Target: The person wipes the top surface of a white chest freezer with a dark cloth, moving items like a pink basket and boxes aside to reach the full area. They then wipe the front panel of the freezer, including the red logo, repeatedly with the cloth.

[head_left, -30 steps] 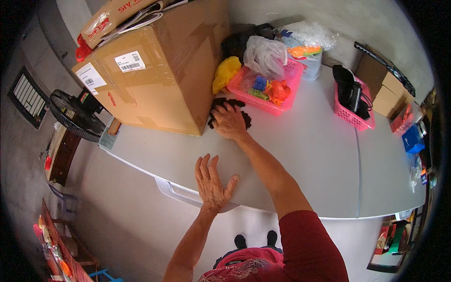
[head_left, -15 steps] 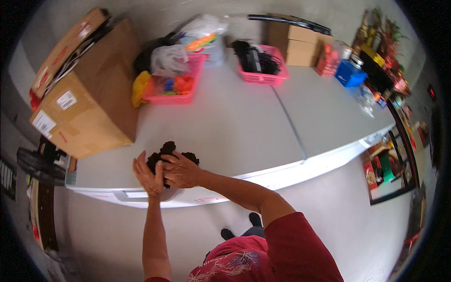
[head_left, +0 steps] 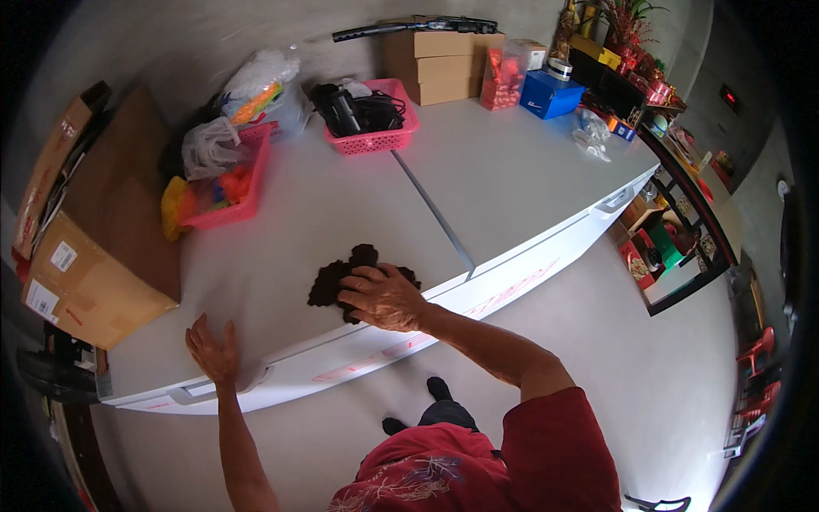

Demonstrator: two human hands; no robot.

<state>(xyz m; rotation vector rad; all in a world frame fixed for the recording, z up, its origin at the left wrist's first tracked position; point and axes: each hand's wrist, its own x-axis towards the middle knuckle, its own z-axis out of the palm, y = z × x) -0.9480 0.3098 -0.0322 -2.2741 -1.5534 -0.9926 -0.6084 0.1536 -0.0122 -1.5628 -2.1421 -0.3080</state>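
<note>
My right hand (head_left: 384, 297) presses down on a crumpled dark brown cloth (head_left: 326, 286), its fingers bent over the top. The cloth lies bunched on the pale grey lid (head_left: 281, 264) of a long white chest, near the front edge and left of the lid's seam. Part of the cloth is hidden beneath the palm. My left hand (head_left: 215, 352) is apart from the cloth, at the lid's front edge above a recessed handle. Its fingers are spread and hold nothing.
A big cardboard box (head_left: 102, 294) stands at the left. Behind are a pink basket (head_left: 252, 200) of colourful things, another pink basket (head_left: 375, 143) with black items, a smaller carton (head_left: 452, 78) and a blue box (head_left: 550, 96). A dark-framed shelf (head_left: 715, 277) stands at right.
My right hand has slid to the right along the lid with the cloth. My left hand is now off the cloth, near the left front edge. The view has turned rightward.
</note>
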